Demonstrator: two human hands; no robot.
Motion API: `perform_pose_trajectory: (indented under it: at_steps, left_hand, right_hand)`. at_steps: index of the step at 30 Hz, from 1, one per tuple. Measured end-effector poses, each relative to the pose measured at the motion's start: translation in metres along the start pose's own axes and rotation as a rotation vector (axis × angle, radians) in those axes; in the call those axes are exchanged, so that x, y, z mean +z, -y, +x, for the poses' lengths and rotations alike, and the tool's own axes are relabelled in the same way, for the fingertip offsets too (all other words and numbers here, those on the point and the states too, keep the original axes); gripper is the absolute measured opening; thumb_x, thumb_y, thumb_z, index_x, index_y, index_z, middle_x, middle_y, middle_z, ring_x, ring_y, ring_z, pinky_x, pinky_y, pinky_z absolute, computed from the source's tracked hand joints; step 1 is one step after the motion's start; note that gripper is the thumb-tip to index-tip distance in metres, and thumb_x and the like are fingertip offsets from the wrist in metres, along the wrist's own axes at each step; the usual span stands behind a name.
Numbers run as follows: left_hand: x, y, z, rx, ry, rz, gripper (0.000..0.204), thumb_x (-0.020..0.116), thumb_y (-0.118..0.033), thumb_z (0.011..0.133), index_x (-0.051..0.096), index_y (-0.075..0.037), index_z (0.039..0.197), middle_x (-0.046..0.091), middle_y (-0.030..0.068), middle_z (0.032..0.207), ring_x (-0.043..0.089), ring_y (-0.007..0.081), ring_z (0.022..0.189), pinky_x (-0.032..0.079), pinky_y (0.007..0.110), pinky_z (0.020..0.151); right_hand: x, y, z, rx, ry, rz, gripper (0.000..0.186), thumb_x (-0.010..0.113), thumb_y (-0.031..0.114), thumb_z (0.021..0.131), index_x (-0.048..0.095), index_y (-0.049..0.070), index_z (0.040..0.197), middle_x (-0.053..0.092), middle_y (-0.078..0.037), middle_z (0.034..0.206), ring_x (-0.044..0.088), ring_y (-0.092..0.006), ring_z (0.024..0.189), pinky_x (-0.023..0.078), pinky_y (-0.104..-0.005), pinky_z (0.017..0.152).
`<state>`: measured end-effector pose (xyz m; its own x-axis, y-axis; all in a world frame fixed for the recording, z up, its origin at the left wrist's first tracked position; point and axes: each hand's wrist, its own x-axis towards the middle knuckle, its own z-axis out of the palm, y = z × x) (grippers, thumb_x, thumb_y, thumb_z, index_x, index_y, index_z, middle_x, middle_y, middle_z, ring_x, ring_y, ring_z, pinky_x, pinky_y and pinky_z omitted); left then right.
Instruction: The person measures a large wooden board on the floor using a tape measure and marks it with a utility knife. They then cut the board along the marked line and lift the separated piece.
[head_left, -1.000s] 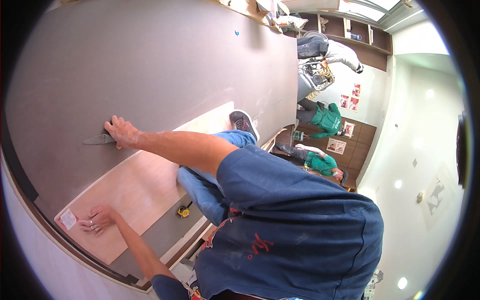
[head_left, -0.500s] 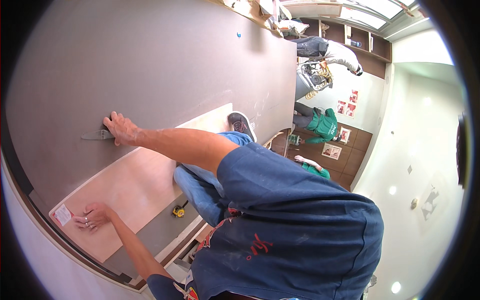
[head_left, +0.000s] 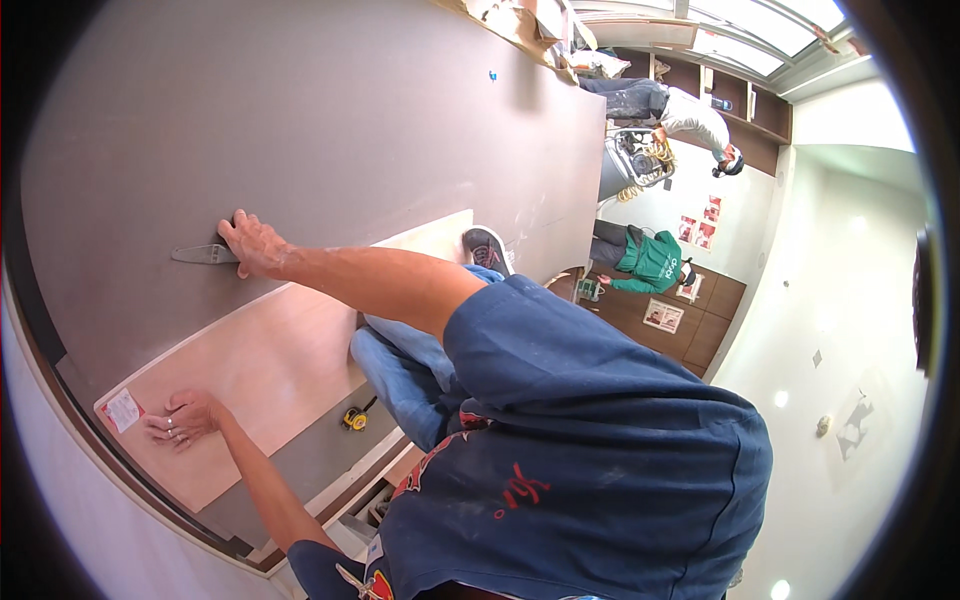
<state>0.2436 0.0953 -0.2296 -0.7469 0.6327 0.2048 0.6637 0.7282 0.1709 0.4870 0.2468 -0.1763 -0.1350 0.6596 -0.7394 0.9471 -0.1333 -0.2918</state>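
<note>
My left hand (head_left: 188,420), with a ring on it, lies with spread fingers on a long pale pinkish board (head_left: 280,355), beside a red and white label (head_left: 122,410) at the board's end. Just past the board's far edge, my right hand (head_left: 255,243) grips the wide end of a flat, grey, tapered scraper-like tool (head_left: 203,254). Its fingers curl over that end and hide it; the narrow end points left. Both board and tool rest on a large grey-brown panel (head_left: 330,110).
A yellow and black tape measure (head_left: 354,417) lies near my jeans. A shoe (head_left: 485,248) stands by the board's right end. A small blue object (head_left: 493,76) is farther off. Two people work at the right, near a machine (head_left: 632,157) with a coiled yellow hose.
My right hand and the tool have shifted slightly away from the board. My left hand stays on the board. A third person's green-clad arm at the right has gone out of view.
</note>
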Motion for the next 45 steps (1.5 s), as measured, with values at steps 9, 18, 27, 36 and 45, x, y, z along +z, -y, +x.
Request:
perform_pose_trajectory:
  at_steps: [9,18,27,36,45]
  left_hand:
    - [0.004,0.002,0.002,0.003,-0.005,-0.006,0.049,0.045,-0.025,0.086,0.043,-0.012,0.133,0.039,0.012,0.142,0.032,0.0343,0.135,0.018,0.068,0.102]
    - [0.007,0.007,0.002,0.022,-0.021,-0.008,0.048,0.044,-0.025,0.086,0.045,-0.012,0.132,0.043,0.0109,0.139,0.035,0.0331,0.133,0.021,0.066,0.101]
    - [0.006,0.002,0.001,0.049,-0.038,-0.01,0.046,0.044,-0.024,0.086,0.046,-0.012,0.13,0.046,0.0097,0.136,0.039,0.032,0.131,0.024,0.064,0.099]
    - [0.009,0.004,0.008,0.081,-0.092,0.066,0.044,0.043,-0.023,0.087,0.048,-0.011,0.129,0.049,0.0087,0.134,0.042,0.0307,0.128,0.03,0.059,0.095]
    - [-0.004,-0.002,0.012,-0.013,0.038,0.023,0.053,0.045,-0.02,0.086,0.039,-0.008,0.138,0.039,0.0114,0.143,0.03,0.0336,0.137,0.018,0.064,0.106]
  right_hand:
    - [-0.001,-0.001,-0.002,-0.022,-0.023,0.04,0.063,0.081,0.006,0.062,0.043,0.001,0.113,0.043,-0.021,0.11,0.051,-0.0367,0.104,0.053,-0.0421,0.083]
    - [-0.001,0.0,-0.001,-0.019,0.002,0.005,0.067,0.084,0.013,0.063,0.043,0.0,0.115,0.045,-0.022,0.11,0.053,-0.0377,0.105,0.052,-0.042,0.085]
    - [-0.003,-0.001,-0.002,-0.001,-0.003,-0.019,0.065,0.083,0.015,0.064,0.043,0.0,0.114,0.045,-0.021,0.108,0.054,-0.0372,0.104,0.053,-0.0417,0.084]
    - [-0.006,0.004,-0.001,-0.017,0.004,0.063,0.066,0.082,0.013,0.066,0.041,0.005,0.118,0.044,-0.021,0.113,0.048,-0.0389,0.11,0.046,-0.0445,0.092]
    - [-0.001,-0.003,0.004,-0.093,-0.02,0.046,0.064,0.083,0.013,0.064,0.042,0.003,0.112,0.046,-0.022,0.11,0.051,-0.041,0.105,0.046,-0.0458,0.088]
